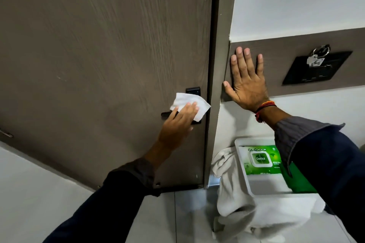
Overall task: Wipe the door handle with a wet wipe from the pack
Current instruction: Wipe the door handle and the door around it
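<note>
My left hand (180, 122) flat, fingers extended, pressing white wet wipe (189, 105) onto dark door handle (166, 115) near latch edge of brown door (98, 55); handle mostly covered, only its left end showing. Black lock plate (193, 91) just above wipe. My right hand (245, 83) open, fingers spread, palm flat on brown wall panel (296, 49) beside door frame (219, 65), holding nothing. Green wipe pack (262, 161) lies in white tray (245, 181) below right forearm, well apart from both hands; white towel (229, 193) draped at tray's left edge.
</note>
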Demonstrator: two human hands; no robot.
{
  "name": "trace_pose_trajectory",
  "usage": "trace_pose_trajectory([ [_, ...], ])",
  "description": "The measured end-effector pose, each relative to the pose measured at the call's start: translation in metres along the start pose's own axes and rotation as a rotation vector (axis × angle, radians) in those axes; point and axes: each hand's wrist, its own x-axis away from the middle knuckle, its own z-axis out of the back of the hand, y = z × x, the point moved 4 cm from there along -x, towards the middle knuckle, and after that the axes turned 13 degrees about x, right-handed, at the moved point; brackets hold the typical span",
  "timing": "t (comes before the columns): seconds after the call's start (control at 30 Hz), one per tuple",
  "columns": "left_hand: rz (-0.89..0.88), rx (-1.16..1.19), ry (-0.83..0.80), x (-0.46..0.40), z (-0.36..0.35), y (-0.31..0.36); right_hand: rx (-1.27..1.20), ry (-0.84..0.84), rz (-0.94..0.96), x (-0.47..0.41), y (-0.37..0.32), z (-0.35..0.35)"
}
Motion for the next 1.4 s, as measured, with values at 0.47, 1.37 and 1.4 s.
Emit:
trace_pose_trajectory([
  [0.47,0.241,0.296,0.213,-0.002,-0.003,0.027,0.011,-0.008,-0.008,-0.001,-0.001,-0.002],
  [1.37,0.180,0.292,0.173,-0.006,0.042,0.047,-0.292,-0.186,-0.087,0.016,-0.008,0.044],
  [1.4,0.144,0.316,0.220,-0.005,0.045,0.056,-0.427,-0.222,-0.144,0.031,-0.015,0.051],
])
